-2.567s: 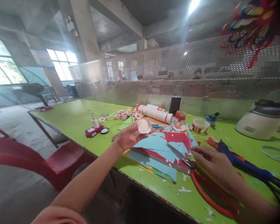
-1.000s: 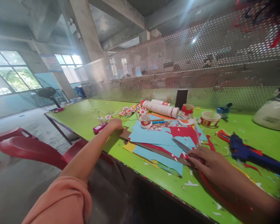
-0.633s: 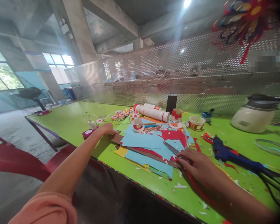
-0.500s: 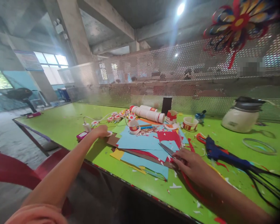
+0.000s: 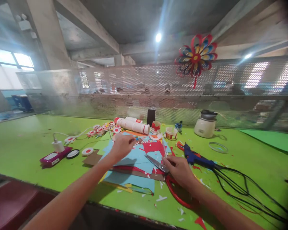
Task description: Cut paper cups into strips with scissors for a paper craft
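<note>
My right hand [image 5: 180, 169] is curled over a pair of scissors [image 5: 156, 162], fingers near the pivot. The blades point left across the coloured paper sheets [image 5: 124, 156], and one large red handle loop shows under the hand. My left hand [image 5: 123, 146] reaches over the same sheets with its fingertips pinched together beside the paper scraps and a blue stick; what they hold, if anything, is hidden. Left of the sheets a white disc [image 5: 87, 151] with a red centre lies flat beside a black-rimmed round piece [image 5: 72, 154].
White paper-cup rolls [image 5: 134, 125], cups [image 5: 171, 133] and a pile of red-and-white discs [image 5: 99, 130] stand behind the sheets. A blue glue gun [image 5: 194, 158] with black cables lies right, near a white jug [image 5: 205, 124]. A purple box [image 5: 55, 156] holds a white plug at left.
My left hand has let go of a white disc on the left and moved right, over the paper. My right hand has shifted slightly over the scissors. The view has turned right.
</note>
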`<state>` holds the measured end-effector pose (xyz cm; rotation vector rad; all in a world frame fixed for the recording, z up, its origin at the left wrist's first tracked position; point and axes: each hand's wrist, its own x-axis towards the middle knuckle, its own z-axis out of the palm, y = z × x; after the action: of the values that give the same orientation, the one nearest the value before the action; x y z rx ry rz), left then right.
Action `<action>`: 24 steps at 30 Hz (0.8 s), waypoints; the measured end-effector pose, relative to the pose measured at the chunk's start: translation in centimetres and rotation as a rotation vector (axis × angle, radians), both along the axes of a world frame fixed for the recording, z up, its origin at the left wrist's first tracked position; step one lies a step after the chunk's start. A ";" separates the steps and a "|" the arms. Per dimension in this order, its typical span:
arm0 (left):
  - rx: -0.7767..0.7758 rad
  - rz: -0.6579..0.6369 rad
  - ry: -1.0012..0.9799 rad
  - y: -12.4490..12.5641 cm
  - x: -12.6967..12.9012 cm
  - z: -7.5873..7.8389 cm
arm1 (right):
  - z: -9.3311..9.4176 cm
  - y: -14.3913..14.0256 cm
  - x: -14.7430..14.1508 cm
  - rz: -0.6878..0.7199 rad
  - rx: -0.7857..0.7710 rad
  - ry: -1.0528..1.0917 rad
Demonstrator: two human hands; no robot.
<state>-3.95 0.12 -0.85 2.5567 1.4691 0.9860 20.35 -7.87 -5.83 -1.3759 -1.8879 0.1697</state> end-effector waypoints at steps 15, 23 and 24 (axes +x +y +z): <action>0.212 -0.567 0.053 -2.2 6.6 -8.2 | -1.9 0.5 -0.1 -0.060 0.176 -0.110; 0.284 -0.699 0.010 -3.1 6.6 -7.7 | 4.5 4.2 1.4 -0.061 0.105 -0.433; 0.282 -0.704 0.020 -3.2 6.6 -7.7 | 5.9 5.3 1.6 -0.068 0.068 -0.492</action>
<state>2.65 -3.03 -8.50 2.9145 0.3531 1.0822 21.94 -2.57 0.05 -1.5306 -2.2106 -0.2918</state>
